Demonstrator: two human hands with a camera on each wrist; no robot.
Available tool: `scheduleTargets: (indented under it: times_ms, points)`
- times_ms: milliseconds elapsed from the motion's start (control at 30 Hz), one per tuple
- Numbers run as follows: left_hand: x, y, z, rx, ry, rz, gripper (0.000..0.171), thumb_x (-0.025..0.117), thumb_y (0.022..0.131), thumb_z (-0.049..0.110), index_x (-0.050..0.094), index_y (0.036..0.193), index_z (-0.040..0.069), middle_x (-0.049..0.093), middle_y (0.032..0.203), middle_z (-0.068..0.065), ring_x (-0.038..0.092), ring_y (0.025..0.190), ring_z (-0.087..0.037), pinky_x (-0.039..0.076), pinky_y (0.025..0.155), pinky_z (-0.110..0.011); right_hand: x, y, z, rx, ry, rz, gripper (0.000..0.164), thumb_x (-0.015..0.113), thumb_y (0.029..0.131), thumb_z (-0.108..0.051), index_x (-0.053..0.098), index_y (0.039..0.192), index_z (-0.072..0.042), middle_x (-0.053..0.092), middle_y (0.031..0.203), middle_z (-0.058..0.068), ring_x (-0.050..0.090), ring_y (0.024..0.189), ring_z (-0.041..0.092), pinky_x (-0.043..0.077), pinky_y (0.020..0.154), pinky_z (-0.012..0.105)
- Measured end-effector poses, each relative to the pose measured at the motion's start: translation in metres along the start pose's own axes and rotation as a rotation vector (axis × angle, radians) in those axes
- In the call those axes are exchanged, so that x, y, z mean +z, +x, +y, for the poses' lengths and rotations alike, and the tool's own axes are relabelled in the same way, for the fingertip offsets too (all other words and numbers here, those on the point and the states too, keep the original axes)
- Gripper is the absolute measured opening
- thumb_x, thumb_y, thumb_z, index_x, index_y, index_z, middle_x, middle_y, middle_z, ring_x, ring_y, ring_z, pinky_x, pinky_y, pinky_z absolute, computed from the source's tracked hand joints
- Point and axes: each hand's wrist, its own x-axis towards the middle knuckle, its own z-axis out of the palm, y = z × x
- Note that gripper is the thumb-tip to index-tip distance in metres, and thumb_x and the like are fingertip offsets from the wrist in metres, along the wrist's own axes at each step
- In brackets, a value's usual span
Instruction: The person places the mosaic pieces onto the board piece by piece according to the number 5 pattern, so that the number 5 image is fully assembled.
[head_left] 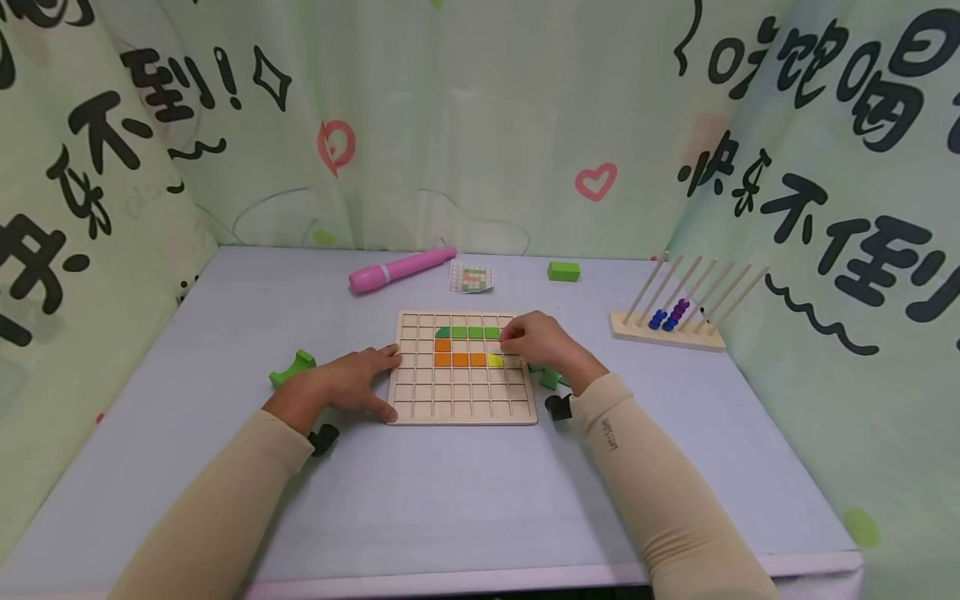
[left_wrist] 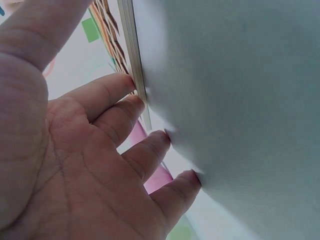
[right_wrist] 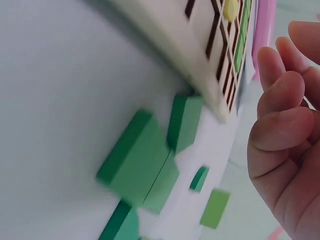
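A wooden grid board [head_left: 465, 409] lies on the white table. It bears a row of green tiles [head_left: 471, 332], several orange tiles [head_left: 460, 360] and a yellow tile [head_left: 496, 361]. My left hand [head_left: 352, 379] holds the board's left side, fingertips and thumb at the edge; in the left wrist view its fingers [left_wrist: 115, 122] are spread. Over the right end of the green row is my right hand [head_left: 546, 340], fingers bent and tips close to the board. I cannot tell whether it pinches a tile. Loose green blocks [right_wrist: 137, 165] lie beside the board, partly under the right wrist.
Left of the board is a notched green block [head_left: 292, 367]. Behind the board are a thick pink pen-shaped thing [head_left: 401, 270], a printed pattern card [head_left: 471, 277] and a green block [head_left: 563, 271]. A wooden peg stand [head_left: 663, 332] with blue and purple beads is at right.
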Motion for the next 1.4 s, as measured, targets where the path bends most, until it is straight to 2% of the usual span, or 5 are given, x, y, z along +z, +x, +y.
scheduleTargets:
  times_ms: [400,667,767,1100,1400]
  points:
    - [0.001,-0.001,0.0,-0.003,0.002,-0.007,0.105,0.088,0.082,0.043,0.03,0.164,0.012,0.016,0.175,-0.009,0.018,0.16,-0.039,0.025,0.127,-0.056,-0.007,-0.01,0.034,0.111,0.025,-0.004,0.024,0.069,0.098,-0.016,0.073,0.12,-0.006,0.07,0.119,0.011,0.06,0.097,0.024,0.051,0.08,0.032]
    - [0.0,-0.003,0.001,-0.004,0.001,-0.012,0.106,0.088,0.082,0.044,0.031,0.164,0.01,0.016,0.175,-0.01,0.018,0.159,-0.04,0.025,0.126,-0.057,-0.005,-0.011,0.045,0.138,-0.071,-0.023,0.03,0.071,0.096,-0.01,0.073,0.126,-0.007,0.068,0.128,0.014,0.06,0.115,0.028,0.051,0.1,0.042]
    - [0.0,-0.003,0.001,-0.001,-0.003,-0.011,0.105,0.088,0.082,0.044,0.031,0.164,0.01,0.016,0.175,-0.01,0.017,0.159,-0.039,0.025,0.126,-0.057,-0.004,-0.01,0.045,0.136,-0.119,-0.02,0.03,0.071,0.096,-0.01,0.074,0.125,-0.007,0.069,0.128,0.014,0.061,0.116,0.028,0.052,0.102,0.044]
    - [-0.001,-0.002,0.002,0.002,-0.012,-0.01,0.104,0.088,0.082,0.043,0.031,0.164,0.011,0.016,0.175,-0.009,0.017,0.16,-0.04,0.024,0.126,-0.057,-0.004,-0.01,0.045,0.128,-0.174,0.01,0.016,0.075,0.092,-0.011,0.072,0.108,-0.007,0.067,0.1,0.007,0.058,0.09,0.022,0.049,0.077,0.032]
    - [-0.001,-0.001,0.003,-0.005,-0.004,-0.014,0.104,0.087,0.083,0.043,0.031,0.164,0.011,0.016,0.175,-0.011,0.018,0.159,-0.04,0.024,0.126,-0.058,-0.004,-0.014,0.048,0.107,-0.118,0.018,0.014,0.075,0.092,-0.011,0.068,0.104,-0.007,0.065,0.094,0.006,0.057,0.085,0.02,0.047,0.073,0.029]
